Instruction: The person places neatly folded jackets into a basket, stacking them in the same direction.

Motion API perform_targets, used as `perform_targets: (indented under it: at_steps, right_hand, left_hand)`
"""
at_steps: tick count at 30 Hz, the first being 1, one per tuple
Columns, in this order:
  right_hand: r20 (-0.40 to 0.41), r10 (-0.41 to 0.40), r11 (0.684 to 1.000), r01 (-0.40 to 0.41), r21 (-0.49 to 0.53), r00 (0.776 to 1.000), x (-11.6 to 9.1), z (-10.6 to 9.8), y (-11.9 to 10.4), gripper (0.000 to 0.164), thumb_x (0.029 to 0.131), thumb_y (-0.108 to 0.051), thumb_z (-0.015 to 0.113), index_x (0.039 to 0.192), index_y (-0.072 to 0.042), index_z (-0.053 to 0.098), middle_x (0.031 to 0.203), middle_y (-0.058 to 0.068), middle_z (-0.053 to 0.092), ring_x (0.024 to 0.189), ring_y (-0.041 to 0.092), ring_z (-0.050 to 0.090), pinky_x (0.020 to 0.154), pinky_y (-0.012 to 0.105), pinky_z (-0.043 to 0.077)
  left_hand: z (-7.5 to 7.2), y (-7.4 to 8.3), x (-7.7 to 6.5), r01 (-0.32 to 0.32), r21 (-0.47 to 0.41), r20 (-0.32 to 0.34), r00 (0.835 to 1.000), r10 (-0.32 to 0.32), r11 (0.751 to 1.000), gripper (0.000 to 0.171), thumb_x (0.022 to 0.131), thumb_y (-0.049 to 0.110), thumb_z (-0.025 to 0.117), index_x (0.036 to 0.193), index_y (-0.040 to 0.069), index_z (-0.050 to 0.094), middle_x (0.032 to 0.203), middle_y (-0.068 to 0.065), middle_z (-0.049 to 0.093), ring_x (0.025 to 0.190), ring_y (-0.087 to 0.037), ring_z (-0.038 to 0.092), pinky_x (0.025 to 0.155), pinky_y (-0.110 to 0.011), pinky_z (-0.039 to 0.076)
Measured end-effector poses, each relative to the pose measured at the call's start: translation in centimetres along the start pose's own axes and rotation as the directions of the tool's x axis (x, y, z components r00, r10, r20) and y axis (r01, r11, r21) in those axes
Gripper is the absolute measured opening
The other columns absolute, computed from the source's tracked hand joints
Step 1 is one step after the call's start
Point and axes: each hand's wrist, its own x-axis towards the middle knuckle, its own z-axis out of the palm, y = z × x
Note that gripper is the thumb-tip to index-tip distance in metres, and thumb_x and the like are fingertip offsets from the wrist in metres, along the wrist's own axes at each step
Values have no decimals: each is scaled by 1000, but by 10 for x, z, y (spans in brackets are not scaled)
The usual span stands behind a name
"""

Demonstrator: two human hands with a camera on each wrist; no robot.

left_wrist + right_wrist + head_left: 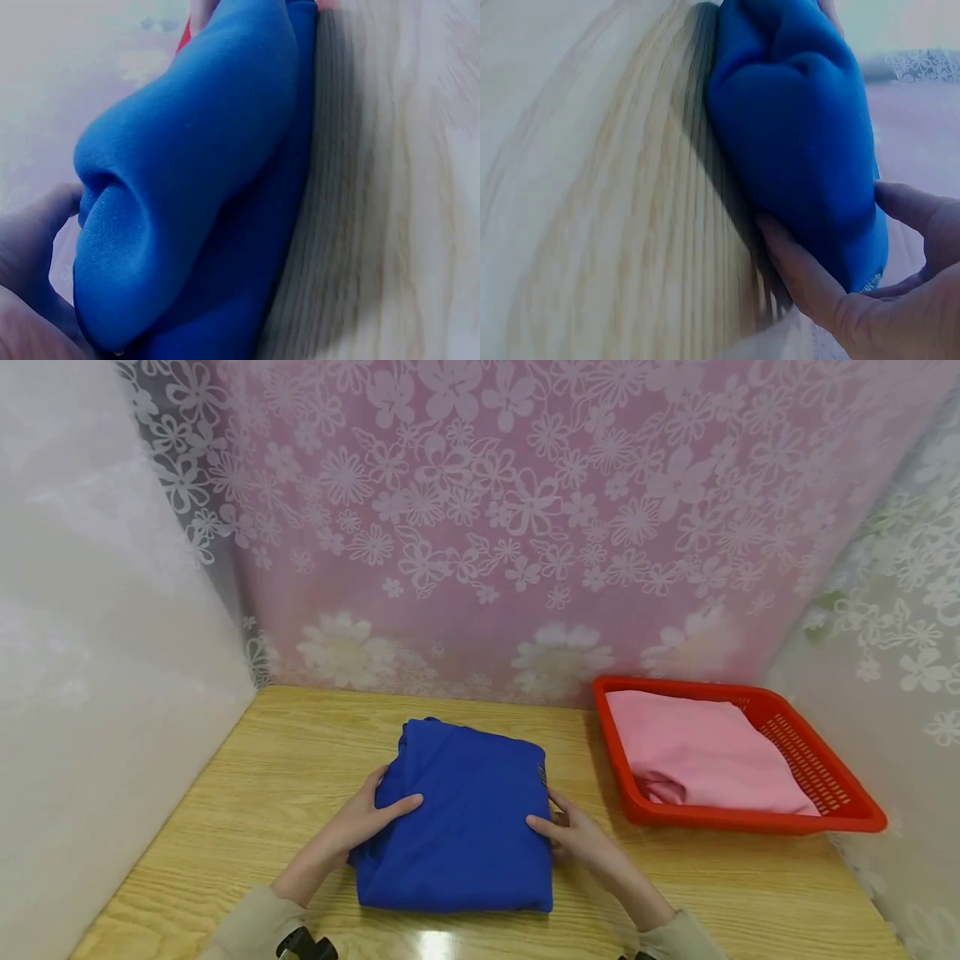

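A folded blue garment [468, 827] of thick, soft cloth lies on the wooden table between both hands. My left hand [363, 818] grips its left side, thumb on top and the other fingers hidden behind the edge. On the opposite side my right hand [581, 835] holds the garment, its thumb on the upper face. In the right wrist view, the fingers [802, 274] reach low along the side, near the tabletop. Rounded folds of the blue cloth [187, 142] fill the left wrist view. A small patterned patch [542, 774] shows at the garment's right edge.
To the right stands a red plastic basket [757, 820] with slotted walls, with a folded pink cloth [705, 752] inside. The wooden table [300, 735] meets a flowered pink curtain [480, 527] at the back. Pale sheets hang on both sides.
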Motion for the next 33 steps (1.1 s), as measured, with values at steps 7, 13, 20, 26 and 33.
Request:
perform_targets:
  at_steps: [7,13,20,26,33]
  right_hand:
    - [28,39,993,-42,111,999,4,2,0,90,99,-33,67,161,-5,8,144,33,50,119,38,63,100,54,51]
    - [44,51,987,-57,148,998,1,2,-2,90,98,-32,69,161,-11,7,140,30,54,116,35,65,99,54,52]
    - [92,17,973,-38,229,996,-8,-8,-13,90,99,-28,68,161,-13,4,137,26,58,112,31,68,97,50,54]
    - [120,-44,974,15,228,992,-19,-29,-28,89,101,-25,64,163,-13,1,128,18,67,110,29,70,95,48,55]
    - [57,-80,986,71,149,995,-30,-46,-46,86,102,-27,63,164,-15,5,138,23,57,111,29,69,94,48,56]
  left_hand:
    - [5,1,5,38,-84,25,999,-36,996,102,91,49,73,164,16,10,163,-28,21,142,-51,33,110,-66,33]
    - [5,-5,8,47,-230,33,999,-40,972,94,91,36,76,164,25,17,163,-25,21,143,-49,34,112,-64,32]
    - [1,7,5,51,-285,41,998,-41,957,89,88,32,79,160,31,27,163,-20,26,140,-45,39,109,-60,37]
    - [-2,31,0,49,-272,91,996,-25,961,86,90,33,77,159,29,26,160,-20,31,134,-45,47,104,-57,43]
    - [2,53,3,30,-286,116,993,4,958,86,91,32,77,160,29,25,160,-20,31,134,-45,48,103,-56,45]
